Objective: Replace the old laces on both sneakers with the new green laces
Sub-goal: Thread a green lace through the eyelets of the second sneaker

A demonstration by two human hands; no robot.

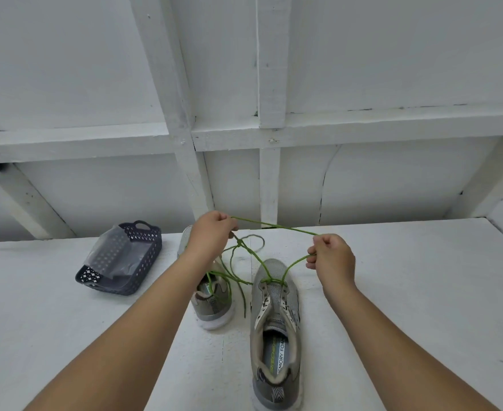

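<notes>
Both bare forearms reach fwd from the bottom corners, converging toward the middle. Left hand (211, 232) is raised, back of hand to the camera, wrist bent slightly, fingers curled, pinching a thin bright-green cord lace (274, 226) at the fingertips. Right hand (331, 258) sits a bit lower and nearer, well apart from the left, knuckles up, fingers curled in; thumb and forefinger pinch the same lace, and a lower strand prob. passes under the smaller fingers, hard to tell. Lace runs taut btwn the two hands.
</notes>
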